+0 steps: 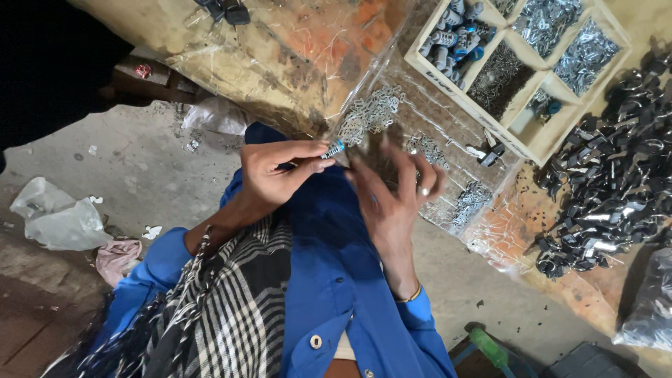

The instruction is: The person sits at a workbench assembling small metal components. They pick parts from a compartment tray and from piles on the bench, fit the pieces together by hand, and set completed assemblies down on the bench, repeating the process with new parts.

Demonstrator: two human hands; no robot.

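both hands (336,175) raised, pinching clip (334,149)

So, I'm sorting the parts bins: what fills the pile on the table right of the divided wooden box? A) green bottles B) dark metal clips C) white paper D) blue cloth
B: the pile right of the wooden box is a heap of dark, shiny metal clips lying on the table.

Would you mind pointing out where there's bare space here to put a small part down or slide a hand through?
Bare concrete floor lies left of the left hand, between the crumpled plastic bag and the table edge. Another bare strip runs below the right hand. The table is crowded: loose metal pieces, the divided wooden tray and the heap of dark clips.
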